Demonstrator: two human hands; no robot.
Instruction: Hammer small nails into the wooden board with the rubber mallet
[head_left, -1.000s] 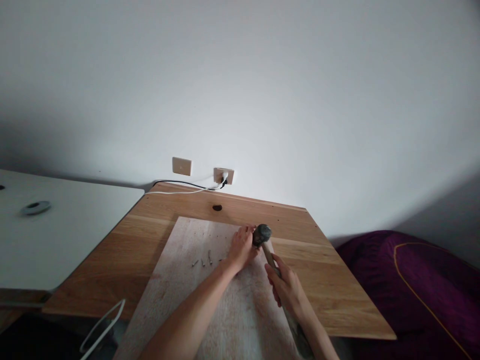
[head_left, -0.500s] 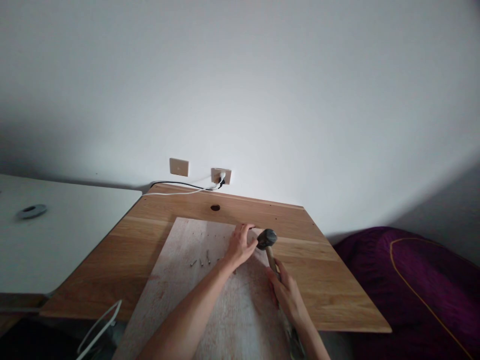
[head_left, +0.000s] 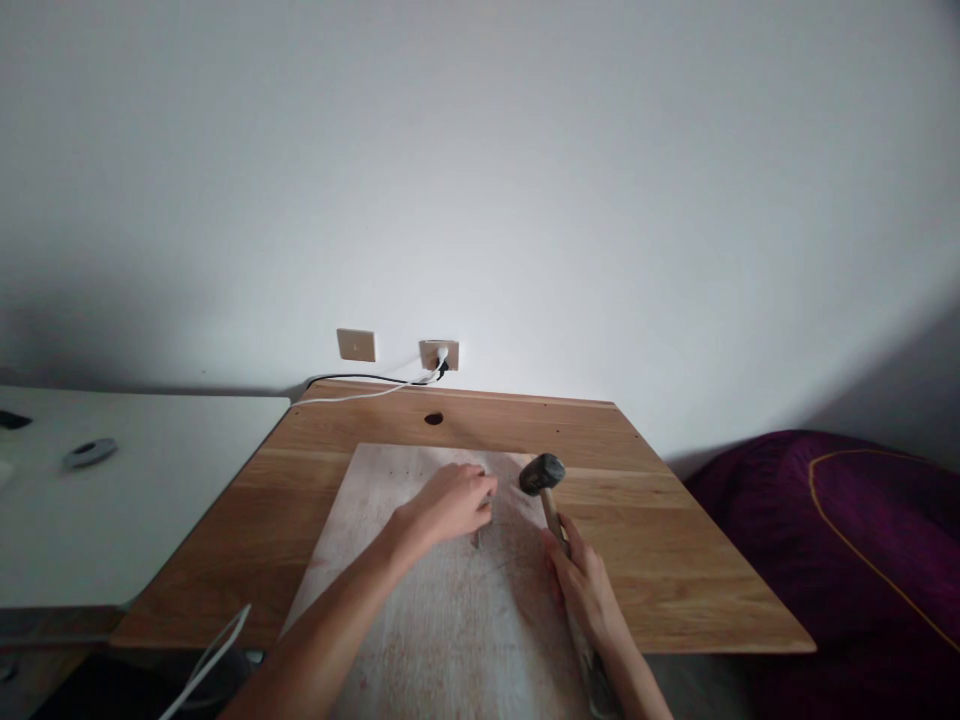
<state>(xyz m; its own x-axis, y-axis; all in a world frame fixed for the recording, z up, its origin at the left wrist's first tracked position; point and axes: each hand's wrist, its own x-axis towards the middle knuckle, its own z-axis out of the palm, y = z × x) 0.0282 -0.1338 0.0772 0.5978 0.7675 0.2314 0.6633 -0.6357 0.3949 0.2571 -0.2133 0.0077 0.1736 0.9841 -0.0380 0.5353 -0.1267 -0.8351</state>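
My right hand (head_left: 581, 585) grips the wooden handle of a hammer (head_left: 544, 476), whose dark head hovers just above the far right part of a pale board (head_left: 465, 620). My left hand (head_left: 450, 503) rests on the board left of the hammer head, with its fingers curled in a pinch. A small nail (head_left: 477, 538) shows under its fingertips. The hand covers whatever else lies on the board there.
The board lies on a wooden desk (head_left: 660, 560) with a cable hole (head_left: 433, 419). A white desk (head_left: 112, 500) adjoins on the left. Wall sockets (head_left: 438, 354) with cables sit behind. A purple cushion (head_left: 847, 560) is at the right, and a white cable (head_left: 206, 655) at the lower left.
My left hand has moved back and left from the board's far edge, now covering the loose nails. The hammer head drifted slightly right. The view shifted too.
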